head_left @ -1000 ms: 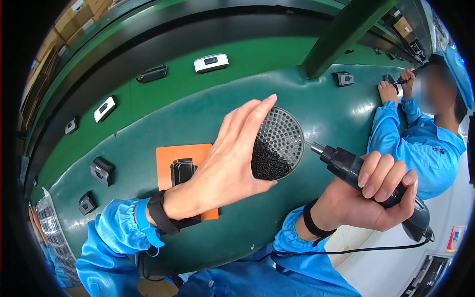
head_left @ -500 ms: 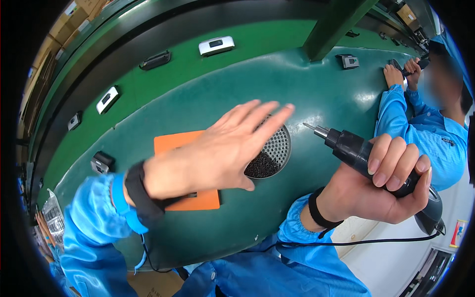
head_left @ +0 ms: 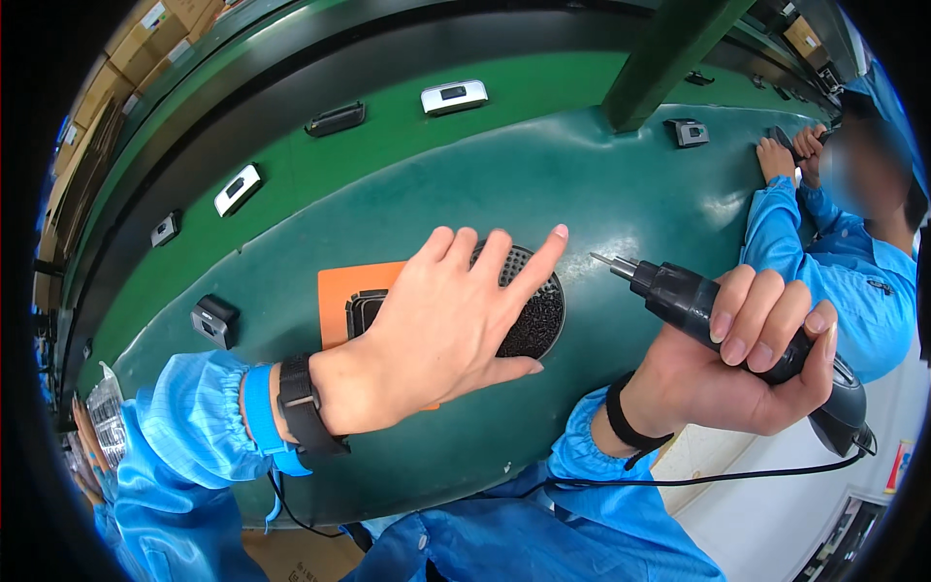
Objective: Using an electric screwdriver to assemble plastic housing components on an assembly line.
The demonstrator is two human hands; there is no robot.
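My right hand is wrapped round a black electric screwdriver, its bit pointing left over the table. Fingers apart and holding nothing, my left hand hovers across a round tray of small black screws and an orange pad. The tray has a floor dotted with holes, and the screws gather toward its near side. A black frame-like part lies on the pad, mostly covered by my left hand.
A grey-and-black device stands left of the pad. White and black housings sit along the green belt beyond the table. A green post rises at the back. At right, a co-worker's hands hold a dark tool.
My left hand's fingers have bent and it no longer blurs. The black part on the pad now shows beside it, and more screws show in the tray. The screwdriver stays in my right hand.
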